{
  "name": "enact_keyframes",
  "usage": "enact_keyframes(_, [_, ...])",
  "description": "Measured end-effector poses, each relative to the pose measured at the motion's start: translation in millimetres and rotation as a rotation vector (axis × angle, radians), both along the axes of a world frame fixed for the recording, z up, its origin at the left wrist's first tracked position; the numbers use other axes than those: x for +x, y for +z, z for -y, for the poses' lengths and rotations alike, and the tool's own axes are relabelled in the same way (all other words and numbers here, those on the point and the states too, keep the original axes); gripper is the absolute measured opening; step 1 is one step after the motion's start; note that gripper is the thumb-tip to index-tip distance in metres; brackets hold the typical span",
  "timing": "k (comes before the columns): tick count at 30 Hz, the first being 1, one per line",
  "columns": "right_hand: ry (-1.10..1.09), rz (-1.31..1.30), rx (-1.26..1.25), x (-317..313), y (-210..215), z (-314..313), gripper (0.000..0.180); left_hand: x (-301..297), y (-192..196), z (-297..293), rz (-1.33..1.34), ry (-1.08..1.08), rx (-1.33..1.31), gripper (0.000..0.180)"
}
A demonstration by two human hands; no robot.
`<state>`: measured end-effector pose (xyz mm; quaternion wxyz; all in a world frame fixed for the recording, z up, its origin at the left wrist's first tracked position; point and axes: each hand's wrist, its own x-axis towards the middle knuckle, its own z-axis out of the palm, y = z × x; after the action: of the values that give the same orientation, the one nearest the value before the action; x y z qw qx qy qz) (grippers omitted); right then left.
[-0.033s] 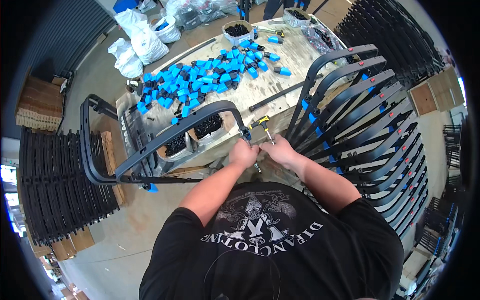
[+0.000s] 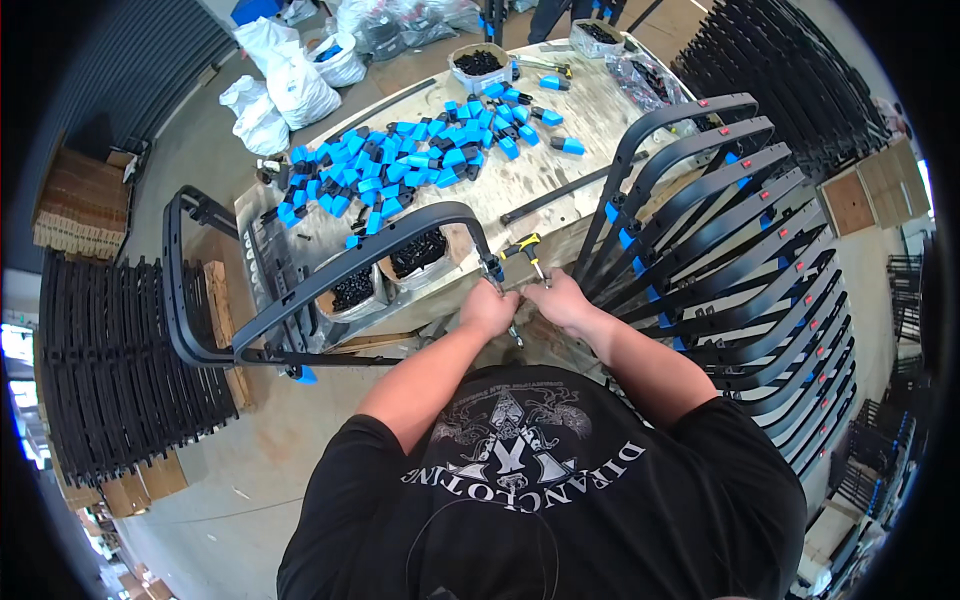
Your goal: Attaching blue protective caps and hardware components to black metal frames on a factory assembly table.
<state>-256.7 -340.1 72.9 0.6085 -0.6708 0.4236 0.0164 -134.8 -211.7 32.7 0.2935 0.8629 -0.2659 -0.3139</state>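
A curved black tube frame (image 2: 350, 262) leans against the table's near edge, one end reaching down to my left hand (image 2: 487, 308). My left fingers are closed around that end, where a small silver and blue part shows. Below the hand a chrome tool tip (image 2: 516, 337) sticks out; the rest of it is hidden. Close beside it, my right hand (image 2: 562, 302) is closed on the metal shaft of a T-handle driver (image 2: 522, 246) with a yellow and black grip, which points away from me. The fingertips of both hands nearly meet.
Blue-and-black plastic caps (image 2: 400, 160) lie heaped on the wooden table (image 2: 590, 110). Two tubs of small black parts (image 2: 418, 252) stand at the near edge, with another tub (image 2: 480, 64) behind. A row of black frames (image 2: 740, 250) stands right; stacked tubes (image 2: 140, 370) stand left.
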Motion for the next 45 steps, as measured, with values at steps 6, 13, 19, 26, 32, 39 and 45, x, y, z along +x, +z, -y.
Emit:
enact_keyframes(6, [-0.102,0.023,-0.159,13.5,-20.1,10.3,0.067,16.3,26.4,-41.9,-0.65,0.302,-0.336,0.017])
enact_keyframes(13, [-0.033,0.168,-0.329,43.6,-6.6,5.3,0.064,95.1,54.8,-79.6,-0.57,0.497,-0.256,0.016])
enact_keyframes(19, [-0.11,0.157,-0.46,43.1,-18.1,3.7,0.057,105.6,59.0,-110.2,-0.212,0.449,-0.106,0.066])
enact_keyframes(26, [-0.265,0.198,-0.328,51.6,-38.6,-5.3,0.06,43.3,-7.5,-237.6,-0.521,0.47,-0.242,0.048])
enact_keyframes(32, [-0.362,0.141,-0.041,41.0,-60.9,13.0,0.046,38.3,-25.9,-359.0,-0.567,0.632,-0.175,0.037])
enact_keyframes(39, [-0.814,0.193,-0.139,47.1,-53.8,29.3,0.034,73.4,-42.1,-469.2,-0.527,0.93,-0.324,0.033])
enact_keyframes(45, [0.583,-0.594,-0.464,7.1,-93.0,-3.3,0.028,117.2,-34.8,-459.8,-0.339,0.86,-0.442,0.039])
